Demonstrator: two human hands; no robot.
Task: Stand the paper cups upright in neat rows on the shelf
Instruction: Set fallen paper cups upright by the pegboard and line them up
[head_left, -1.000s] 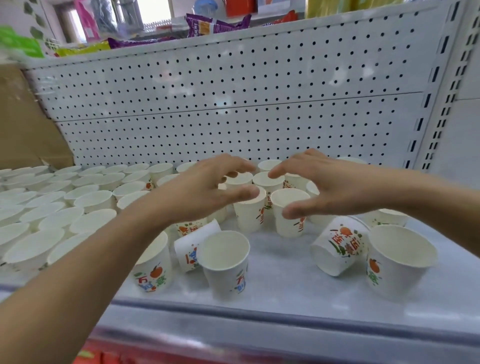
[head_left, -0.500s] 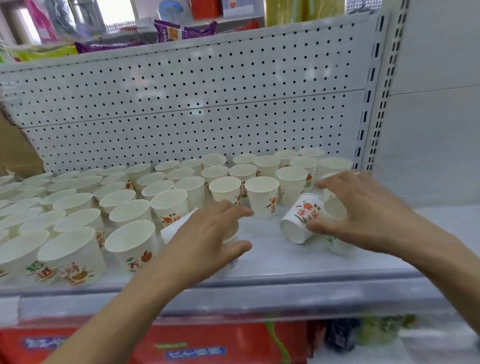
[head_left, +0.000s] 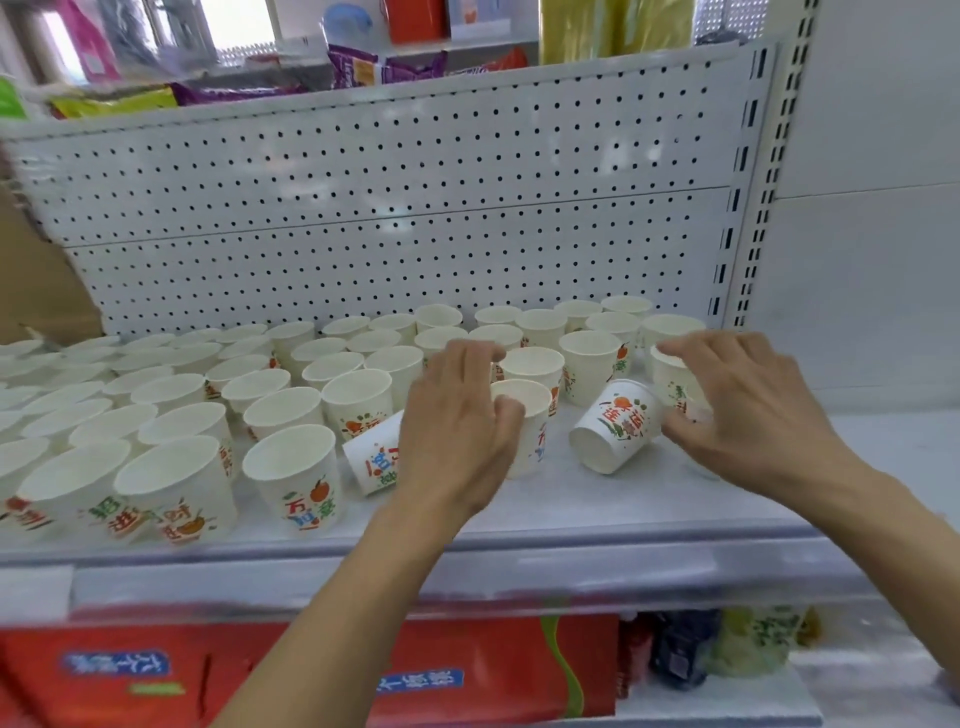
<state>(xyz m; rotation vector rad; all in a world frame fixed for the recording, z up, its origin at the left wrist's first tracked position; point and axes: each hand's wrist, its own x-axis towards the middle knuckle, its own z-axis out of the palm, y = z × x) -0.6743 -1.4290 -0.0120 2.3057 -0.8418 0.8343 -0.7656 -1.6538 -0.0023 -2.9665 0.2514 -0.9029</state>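
the white shelf (head_left: 597, 501) carries many paper cups, most standing upright in rows (head_left: 171, 395) that run from the left end back to the pegboard panel (head_left: 415, 208). the left hand (head_left: 457, 431) curls round an upright front cup (head_left: 532, 436) near the shelf's middle, thumb hooked at its rim. just left of that hand a tipped cup (head_left: 374, 460) lies on its side, partly hidden by the wrist. another fallen cup (head_left: 615, 426) lies on its side between the two hands. the right hand (head_left: 753, 415) grips an upright end cup (head_left: 670, 387), fingertips bent over the rim and thumb low against its side, close to the fallen cup. red boxes (head_left: 467, 675) sit on the level below.
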